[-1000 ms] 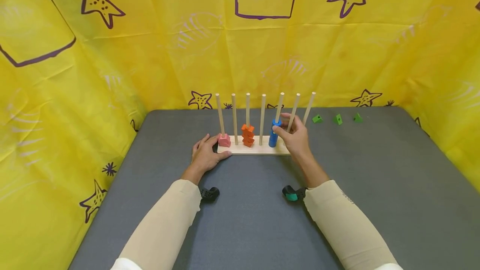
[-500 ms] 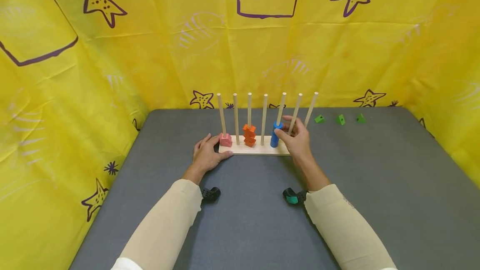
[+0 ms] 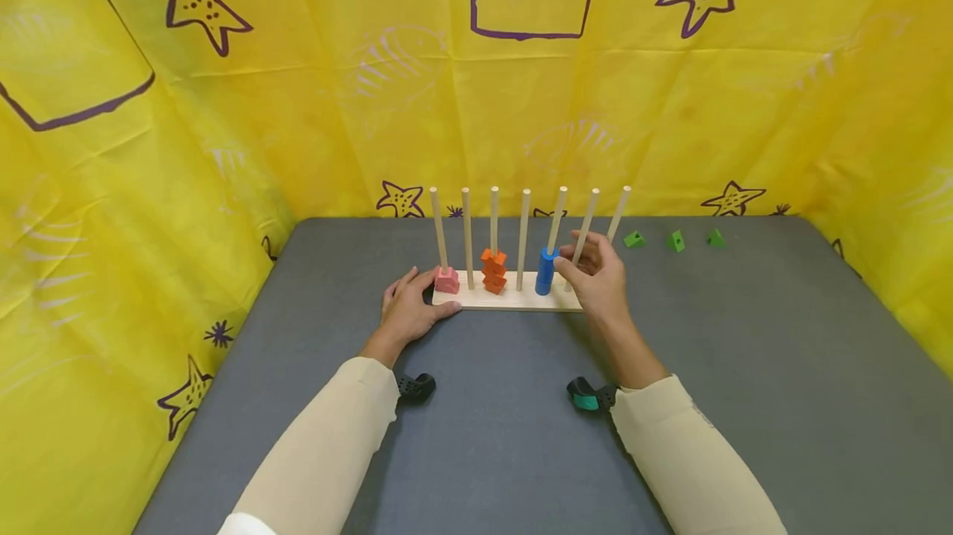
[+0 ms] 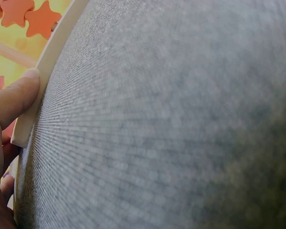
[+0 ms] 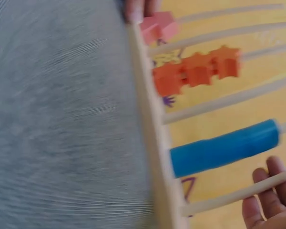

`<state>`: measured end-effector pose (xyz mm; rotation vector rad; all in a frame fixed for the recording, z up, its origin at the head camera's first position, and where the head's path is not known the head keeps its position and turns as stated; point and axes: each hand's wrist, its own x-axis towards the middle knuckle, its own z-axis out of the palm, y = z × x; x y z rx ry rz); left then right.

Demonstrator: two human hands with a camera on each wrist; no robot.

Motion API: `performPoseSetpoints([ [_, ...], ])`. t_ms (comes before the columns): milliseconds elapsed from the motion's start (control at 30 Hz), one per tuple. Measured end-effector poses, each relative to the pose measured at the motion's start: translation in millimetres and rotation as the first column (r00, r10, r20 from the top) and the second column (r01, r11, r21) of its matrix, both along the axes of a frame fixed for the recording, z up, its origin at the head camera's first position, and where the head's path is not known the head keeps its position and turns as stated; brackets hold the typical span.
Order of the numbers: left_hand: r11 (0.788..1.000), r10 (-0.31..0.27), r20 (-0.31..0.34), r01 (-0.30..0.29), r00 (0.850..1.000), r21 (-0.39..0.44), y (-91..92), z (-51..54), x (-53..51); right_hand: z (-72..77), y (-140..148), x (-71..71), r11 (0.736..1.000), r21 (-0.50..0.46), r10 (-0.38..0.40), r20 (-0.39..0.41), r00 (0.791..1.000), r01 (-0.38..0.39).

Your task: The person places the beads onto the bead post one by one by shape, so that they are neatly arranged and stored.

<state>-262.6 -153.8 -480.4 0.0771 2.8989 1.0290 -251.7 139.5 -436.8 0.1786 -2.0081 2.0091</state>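
A wooden stacking board (image 3: pixel 514 301) with several upright pegs stands on the table. My left hand (image 3: pixel 408 308) grips its left end, the thumb (image 4: pixel 21 95) along the front edge. Beside that hand, pink blocks (image 3: pixel 447 280) sit on the leftmost peg. Orange star-shaped blocks (image 3: pixel 494 272) are stacked on the third peg. Blue cylinders (image 5: pixel 224 148) form a column low on the fifth peg. My right hand (image 3: pixel 601 287) is just right of this column, fingers spread around the neighbouring peg (image 5: pixel 238 195). In the right wrist view its fingers are apart from the blue column.
Green triangular blocks (image 3: pixel 676 241) with holes lie at the back right of the grey table (image 3: pixel 491 436). A yellow curtain with sea drawings (image 3: pixel 417 130) hangs behind and at both sides. Each wrist carries a dark strapped device (image 3: pixel 588 396).
The top blue cylinder has slid down its peg onto those below. My right hand has let go of it and shifted slightly right. My left hand keeps its grip on the board.
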Motion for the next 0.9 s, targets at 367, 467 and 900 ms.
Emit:
performPoseSetpoints([
  [367, 1.000, 0.001, 0.012, -0.001, 1.000, 0.011, -0.6, -2.5, 0.2, 40.7, 17, 20.7, 0.987, 0.125, -0.087, -0.107, 0.990, 0.100],
  [467, 1.000, -0.005, 0.000, 0.005, 1.000, 0.004, -2.6, -1.3, -1.2, 50.3, 23, 22.0, 0.981, 0.119, -0.126, -0.193, 0.973, 0.151],
  [900, 1.000, -0.014, -0.002, 0.014, 1.000, -0.001, 0.3, 1.3, 0.3, 76.9, 68, 21.2, 0.921, -0.286, -0.338, -0.254, 0.906, 0.263],
])
